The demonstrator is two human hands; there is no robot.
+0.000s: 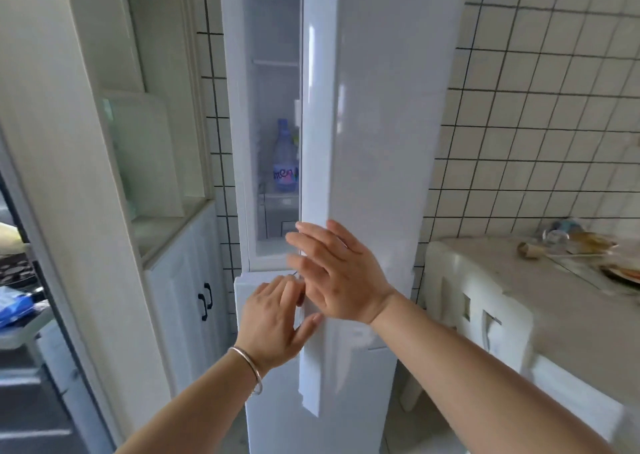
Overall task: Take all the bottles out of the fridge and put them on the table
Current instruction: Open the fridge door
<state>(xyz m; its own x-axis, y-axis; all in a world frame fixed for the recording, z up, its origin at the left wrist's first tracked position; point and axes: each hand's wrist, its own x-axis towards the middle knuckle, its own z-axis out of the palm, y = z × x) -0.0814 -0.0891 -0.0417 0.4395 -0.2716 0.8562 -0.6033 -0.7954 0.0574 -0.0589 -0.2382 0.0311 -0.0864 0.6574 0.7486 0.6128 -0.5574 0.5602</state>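
A tall white fridge point(266, 72) stands ahead with its upper door point(374, 124) swung partly open toward me. Through the gap a clear blue water bottle point(284, 157) with a pink-lettered label stands upright on a shelf; a second bottle behind it is mostly hidden by the door. My right hand point(332, 273) lies flat with straight fingers against the door's lower edge. My left hand point(273, 315), a silver bangle on its wrist, touches the door's bottom edge beside the lower fridge door, fingers loosely bent. Neither hand holds a bottle.
A table point(561, 301) with a pale cloth stands to the right, carrying cluttered items point(571, 239) at its far end. A white cabinet point(187, 280) with black handles is left of the fridge. A tiled wall point(536, 107) is behind.
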